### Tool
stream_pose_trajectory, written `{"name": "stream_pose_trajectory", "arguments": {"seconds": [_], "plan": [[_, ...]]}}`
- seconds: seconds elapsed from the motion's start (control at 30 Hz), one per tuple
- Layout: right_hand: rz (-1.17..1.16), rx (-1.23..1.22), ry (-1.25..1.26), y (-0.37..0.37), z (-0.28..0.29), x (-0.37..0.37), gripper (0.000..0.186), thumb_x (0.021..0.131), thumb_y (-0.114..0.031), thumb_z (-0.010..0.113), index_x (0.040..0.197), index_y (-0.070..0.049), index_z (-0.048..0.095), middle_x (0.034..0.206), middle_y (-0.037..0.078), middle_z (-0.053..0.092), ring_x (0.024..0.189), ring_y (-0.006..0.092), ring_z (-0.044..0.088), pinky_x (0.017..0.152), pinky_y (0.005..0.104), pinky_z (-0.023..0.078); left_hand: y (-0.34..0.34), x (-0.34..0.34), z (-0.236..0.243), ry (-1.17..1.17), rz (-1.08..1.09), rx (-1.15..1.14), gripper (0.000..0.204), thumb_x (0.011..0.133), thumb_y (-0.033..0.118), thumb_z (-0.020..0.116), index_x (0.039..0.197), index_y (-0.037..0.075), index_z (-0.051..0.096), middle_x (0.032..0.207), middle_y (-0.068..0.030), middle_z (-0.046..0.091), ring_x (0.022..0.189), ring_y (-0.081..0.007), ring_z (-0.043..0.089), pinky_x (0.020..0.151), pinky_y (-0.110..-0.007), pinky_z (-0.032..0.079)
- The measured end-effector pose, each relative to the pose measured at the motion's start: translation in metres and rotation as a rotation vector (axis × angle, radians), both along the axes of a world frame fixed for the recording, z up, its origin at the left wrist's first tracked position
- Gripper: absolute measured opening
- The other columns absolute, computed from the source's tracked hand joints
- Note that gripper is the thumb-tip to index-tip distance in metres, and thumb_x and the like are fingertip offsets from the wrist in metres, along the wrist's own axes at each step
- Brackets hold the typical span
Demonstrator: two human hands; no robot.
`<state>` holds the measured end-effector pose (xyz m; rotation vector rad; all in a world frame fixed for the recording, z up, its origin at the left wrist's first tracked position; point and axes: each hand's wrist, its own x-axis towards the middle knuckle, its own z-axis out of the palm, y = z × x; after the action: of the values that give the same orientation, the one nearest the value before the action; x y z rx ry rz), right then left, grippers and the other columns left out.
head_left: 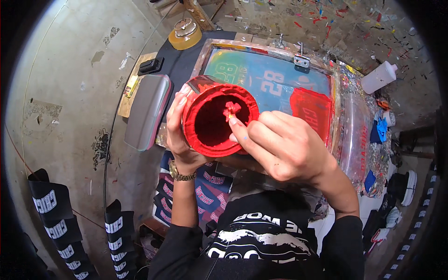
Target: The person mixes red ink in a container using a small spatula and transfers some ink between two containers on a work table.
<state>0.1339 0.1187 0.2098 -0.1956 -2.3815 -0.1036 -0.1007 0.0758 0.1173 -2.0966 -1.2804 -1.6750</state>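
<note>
My left hand [175, 125] is wrapped around a tub [219, 148] smeared with red ink, its mouth tilted toward me. Thick red ink coats the rim, and the inside is dark. At the mouth, my right hand [284, 144] has its index finger reaching in, the other fingers curled. A clump of red ink [231, 110] sits at that fingertip; whether something firmer is within it I cannot tell. Behind the tub lies a screen printing frame [261, 63] with blue mesh, held by hinge clamps [302, 60]. Red ink [310, 112] is spread over its right side.
To the left are a long grey case-like object [148, 112], a small black object [150, 66] and a roll of tape [185, 33]. A white bottle [379, 78] lies at the right. Printed dark fabric pieces [205, 191] lie below; others hang in rows [116, 233].
</note>
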Motion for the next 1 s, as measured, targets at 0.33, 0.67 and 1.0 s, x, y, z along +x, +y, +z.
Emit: {"name": "stream_pose_trajectory", "arguments": {"seconds": [0.33, 0.67, 1.0], "plan": [[-0.014, 0.017, -0.067, 0.000, -0.002, 0.004, 0.035, 0.071, -0.007, 0.070, 0.101, 0.010, 0.071, 0.080, 0.005, 0.057, 0.073, 0.0169, 0.059, 0.063, 0.0295, 0.050, -0.001, 0.004, 0.004, 0.049, 0.042, -0.025, 0.104, 0.063, 0.039, 0.096, 0.143, -0.001, 0.044, 0.142, -0.0271, 0.055, 0.133, -0.0439, 0.054, 0.114, -0.053, 0.043], [-0.015, 0.036, -0.120, 0.000, -0.004, 0.006, 0.033, 0.070, -0.008, 0.069, 0.097, 0.011, 0.071, 0.087, 0.008, 0.063, 0.079, 0.0188, 0.062, 0.072, 0.0306, 0.055, 0.000, 0.007, 0.004, 0.054, 0.022, -0.020, 0.105, 0.062, 0.038, 0.097, 0.144, 0.000, 0.043, 0.142, -0.0268, 0.055, 0.133, -0.0437, 0.054, 0.116, -0.055, 0.040], [-0.037, 0.042, -0.166, -0.010, -0.008, 0.006, 0.031, 0.072, -0.008, 0.068, 0.096, 0.011, 0.072, 0.086, 0.009, 0.064, 0.079, 0.0184, 0.062, 0.068, 0.0298, 0.053, -0.004, 0.002, -0.005, 0.012, 0.043, 0.004, 0.104, 0.064, 0.040, 0.096, 0.144, 0.000, 0.042, 0.143, -0.0267, 0.055, 0.133, -0.0438, 0.054, 0.117, -0.057, 0.038]]}}
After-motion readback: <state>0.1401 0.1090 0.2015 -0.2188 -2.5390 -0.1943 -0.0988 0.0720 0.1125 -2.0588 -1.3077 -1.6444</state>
